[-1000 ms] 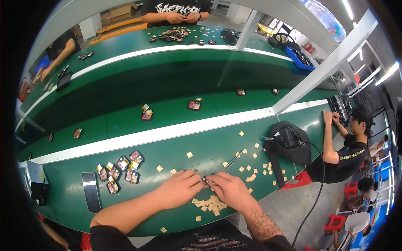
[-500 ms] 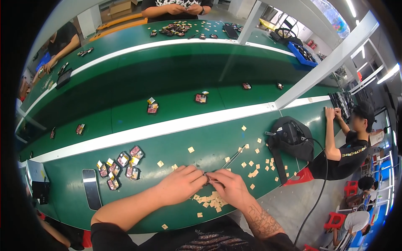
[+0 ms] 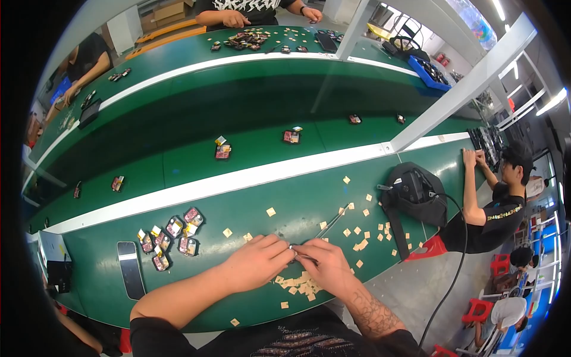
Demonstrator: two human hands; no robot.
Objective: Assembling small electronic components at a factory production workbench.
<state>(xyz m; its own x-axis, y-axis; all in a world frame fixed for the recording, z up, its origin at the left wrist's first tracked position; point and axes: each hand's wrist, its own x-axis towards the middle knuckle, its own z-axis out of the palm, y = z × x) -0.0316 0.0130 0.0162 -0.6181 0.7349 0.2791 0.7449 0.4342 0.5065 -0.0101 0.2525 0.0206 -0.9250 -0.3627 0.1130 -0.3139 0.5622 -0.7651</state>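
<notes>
Where both hands meet over the green table (image 3: 250,211), a thin metal tool (image 3: 329,225) runs far-right from the fingertips, near end pinched. Left hand (image 3: 257,263) and right hand (image 3: 324,266) closed around it; tan squares (image 3: 297,284) piled just near.

Brightly and evenly lit from above, by long ceiling tubes (image 3: 550,101) showing as white streaks at the upper right. Soft, short shadows only, under the hands and beside the black bag (image 3: 416,196). Darker along the sunken middle band of the green belt (image 3: 178,119). Mild sheen on the white strip (image 3: 238,178), no harsh glare. Strongly bent by the fisheye lens: straight edges curving toward the rim, corners cut off in black. Sharp at the centre, softer and smeared near the edges, with small far things hard to make out.
</notes>
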